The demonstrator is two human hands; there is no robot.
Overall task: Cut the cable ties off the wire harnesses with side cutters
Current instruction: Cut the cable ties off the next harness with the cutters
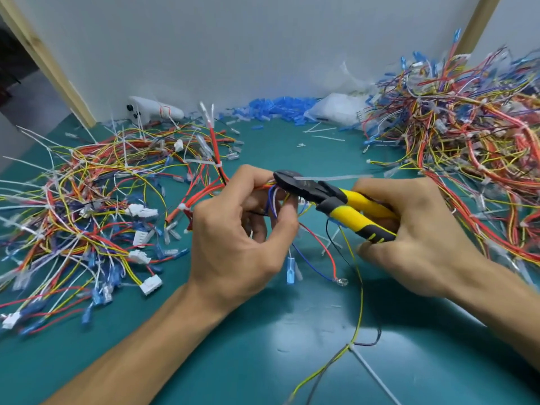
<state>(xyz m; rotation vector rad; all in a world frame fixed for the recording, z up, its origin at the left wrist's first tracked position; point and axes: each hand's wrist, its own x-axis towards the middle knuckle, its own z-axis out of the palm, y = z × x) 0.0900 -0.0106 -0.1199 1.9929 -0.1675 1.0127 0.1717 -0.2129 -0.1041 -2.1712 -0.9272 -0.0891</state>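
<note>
Two hands work: left hand [239, 229] pinches the harness [273, 197], right hand [420, 229] grips cutters [336, 197] at a tie [333, 177], likely needing a squeeze next.

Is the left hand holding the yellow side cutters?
No, the right hand grips the side cutters; the left hand pinches a wire harness.

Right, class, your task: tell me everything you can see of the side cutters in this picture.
The side cutters have a dark metal head, a pivot, and two yellow handles with black grip sections that look like rubber or plastic. They are held nearly level above the table, head pointing left. The right hand grips the handles. The head meets a thin, multicoloured wire harness pinched by the left hand, at a white cable tie whose tail juts right.
</note>
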